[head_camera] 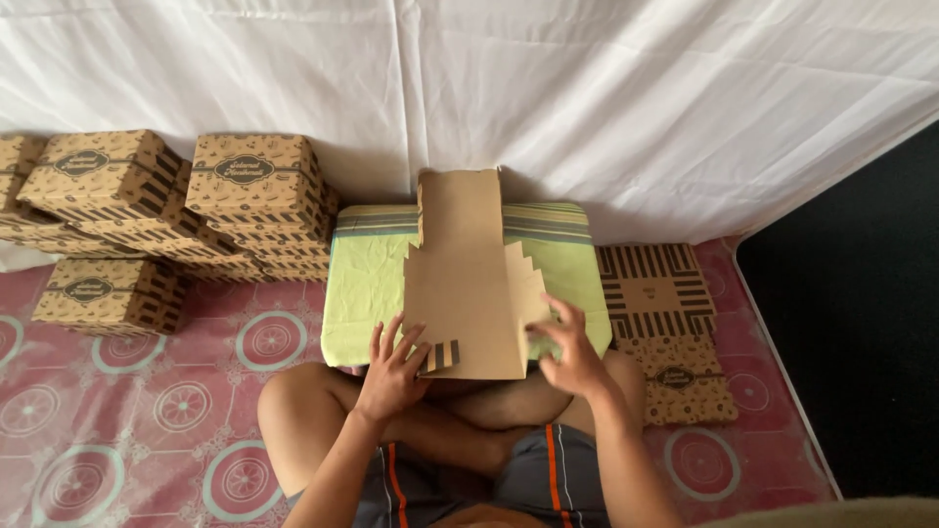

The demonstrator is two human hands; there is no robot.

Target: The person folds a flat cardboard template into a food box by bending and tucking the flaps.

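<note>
Sitting cross-legged on a pink patterned mat (147, 430), the person works a flat brown cardboard box blank (468, 284) laid plain side up across a green cushion (367, 279) in front of the knees; the cushion seems to serve as a raised, soft work surface close to the lap. Left hand (391, 370) rests at the blank's near left corner, fingers spread and lightly curled, thumb and forefinger pinching a small striped tab (440, 354) that is turned up to show its printed face. Right hand (567, 354) sits at the right edge, fingers half open and pressing on the stepped side flap (523, 288), probably to steady it while the other side is folded. Far end of the blank stands tilted up toward the white sheet (636, 98) hung behind. Stack of flat printed blanks (660, 323) lies just right of the cushion, within easy reach of the right hand. Finished printed boxes (196, 210) are piled to the left, well clear of the work.
</note>
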